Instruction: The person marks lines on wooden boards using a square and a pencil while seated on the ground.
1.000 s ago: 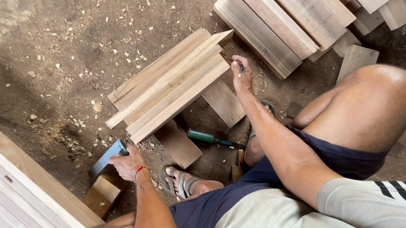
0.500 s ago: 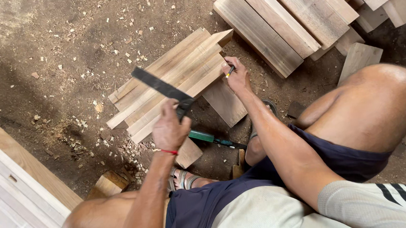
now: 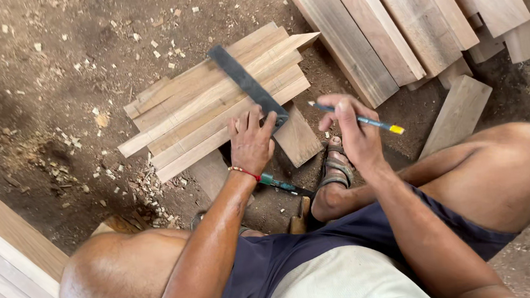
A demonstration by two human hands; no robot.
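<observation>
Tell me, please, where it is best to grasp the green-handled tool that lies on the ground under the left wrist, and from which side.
Probably grip the green-handled tool at its green handle, near the left hand, coming from above. It lies flat on the dirt, its dark shaft runs toward the sandalled foot, and the left forearm partly covers it.

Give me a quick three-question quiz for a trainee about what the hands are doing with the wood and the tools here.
1. True or false: the left hand presses the dark flat metal try square across the row of pale wooden slats.
2. What does the right hand hold? A) blue pencil with yellow end B) hammer C) saw
3. Fill in: the green-handled tool lies on the ___ floor.

Key: 1 true; 2 A; 3 dirt.
</observation>
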